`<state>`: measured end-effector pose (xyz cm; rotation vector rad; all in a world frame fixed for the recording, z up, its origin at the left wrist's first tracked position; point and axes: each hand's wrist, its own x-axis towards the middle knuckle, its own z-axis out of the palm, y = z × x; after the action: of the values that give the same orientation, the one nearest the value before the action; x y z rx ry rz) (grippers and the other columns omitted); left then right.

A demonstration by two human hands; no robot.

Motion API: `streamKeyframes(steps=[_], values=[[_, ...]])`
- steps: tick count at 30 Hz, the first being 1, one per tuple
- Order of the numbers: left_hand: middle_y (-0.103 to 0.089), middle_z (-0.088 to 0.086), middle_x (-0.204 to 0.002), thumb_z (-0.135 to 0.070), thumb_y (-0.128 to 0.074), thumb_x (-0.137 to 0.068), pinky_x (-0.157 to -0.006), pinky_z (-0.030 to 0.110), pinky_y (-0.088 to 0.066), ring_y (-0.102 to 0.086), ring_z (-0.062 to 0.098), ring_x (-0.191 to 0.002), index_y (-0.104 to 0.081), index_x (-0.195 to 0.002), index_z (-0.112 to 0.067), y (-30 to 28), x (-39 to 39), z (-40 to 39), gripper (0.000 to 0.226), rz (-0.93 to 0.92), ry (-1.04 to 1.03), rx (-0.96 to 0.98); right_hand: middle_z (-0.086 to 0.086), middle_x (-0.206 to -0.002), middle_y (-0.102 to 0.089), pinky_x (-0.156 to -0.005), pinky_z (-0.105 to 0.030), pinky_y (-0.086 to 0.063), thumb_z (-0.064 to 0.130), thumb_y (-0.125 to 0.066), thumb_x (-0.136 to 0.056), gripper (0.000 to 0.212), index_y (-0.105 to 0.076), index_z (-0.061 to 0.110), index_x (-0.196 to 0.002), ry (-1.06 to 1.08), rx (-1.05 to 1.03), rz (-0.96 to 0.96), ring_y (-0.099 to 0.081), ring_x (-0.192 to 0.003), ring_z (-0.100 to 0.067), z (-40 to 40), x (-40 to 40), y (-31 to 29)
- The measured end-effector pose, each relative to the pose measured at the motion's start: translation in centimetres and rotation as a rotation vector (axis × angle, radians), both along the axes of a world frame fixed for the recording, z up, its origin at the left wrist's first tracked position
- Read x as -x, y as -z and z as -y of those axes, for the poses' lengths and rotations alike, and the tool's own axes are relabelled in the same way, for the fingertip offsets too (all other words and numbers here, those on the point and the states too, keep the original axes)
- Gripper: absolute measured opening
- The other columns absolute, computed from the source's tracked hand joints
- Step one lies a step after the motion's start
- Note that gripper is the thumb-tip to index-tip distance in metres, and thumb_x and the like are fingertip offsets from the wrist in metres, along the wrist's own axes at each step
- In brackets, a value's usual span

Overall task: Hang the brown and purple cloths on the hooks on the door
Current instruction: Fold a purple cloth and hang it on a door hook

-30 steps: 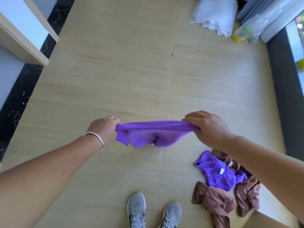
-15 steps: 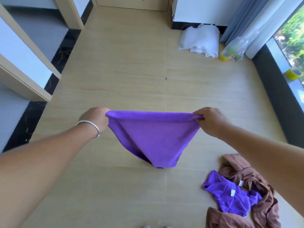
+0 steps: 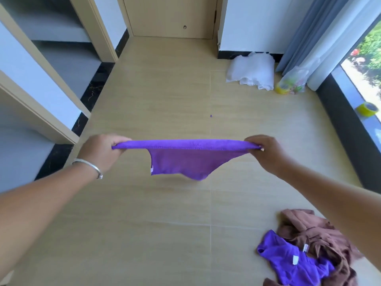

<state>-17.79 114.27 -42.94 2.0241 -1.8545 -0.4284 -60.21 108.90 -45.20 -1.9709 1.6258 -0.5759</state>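
A purple cloth [image 3: 185, 159] is stretched flat between both hands over the floor, its top edge taut and the rest hanging loose below. My left hand [image 3: 101, 151] pinches its left corner and my right hand [image 3: 266, 153] pinches its right corner. On the floor at the lower right lies a second purple cloth [image 3: 288, 263] on a heap of brown cloths [image 3: 313, 230]. A beige door [image 3: 171, 15] stands shut at the far end; no hooks show on the part in view.
A white bundle [image 3: 251, 71] and a clear bag with coloured items [image 3: 292, 83] lie by the far right wall under grey curtains [image 3: 309, 34]. A yellow tape roll [image 3: 368, 109] rests on the window sill. Door frames and a dark skirting line the left side.
The camera has tilted up, bringing the far door into view. My hands have moved farther apart and the bunched purple cloth is now pulled out wide and taut.
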Motion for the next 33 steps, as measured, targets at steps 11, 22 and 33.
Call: streamKeyframes(steps=[11, 22, 33], values=[[-0.051, -0.021, -0.115, -0.016, -0.064, -0.061, -0.059, 0.026, -0.055, -0.058, 0.005, -0.084, -0.051, -0.108, -0.035, 20.8, 1.1, -20.8, 0.052, 0.002, 0.268, -0.229, 0.003, -0.106, -0.072, -0.089, -0.014, -0.039, 0.003, -0.071, -0.081, 0.024, -0.076, 0.015, -0.101, -0.227, -0.428, -0.143, -0.063, -0.108, -0.020, -19.0, 2.2, 19.4], [-0.063, -0.011, -0.069, -0.012, -0.072, -0.079, -0.062, 0.028, -0.044, -0.059, 0.014, -0.068, -0.068, -0.068, -0.033, 35.0, 2.6, -30.6, 0.024, -0.159, -0.051, -0.752, 0.004, -0.093, -0.071, -0.073, -0.028, -0.041, 0.007, -0.064, -0.082, 0.018, -0.073, 0.019, -0.093, -0.184, -0.679, -0.292, -0.063, -0.094, -0.021, -28.9, 2.1, 33.9], [-0.072, 0.009, -0.079, -0.019, -0.069, -0.086, -0.062, 0.022, -0.043, -0.059, 0.014, -0.067, -0.069, -0.083, -0.017, 45.8, -1.9, -14.4, 0.004, -0.431, -0.436, -0.426, 0.009, -0.058, -0.061, -0.048, -0.021, -0.039, 0.022, -0.062, -0.083, 0.014, -0.072, 0.022, -0.073, 0.393, -0.623, 0.181, -0.050, -0.049, -0.003, -12.3, -5.7, 45.5]])
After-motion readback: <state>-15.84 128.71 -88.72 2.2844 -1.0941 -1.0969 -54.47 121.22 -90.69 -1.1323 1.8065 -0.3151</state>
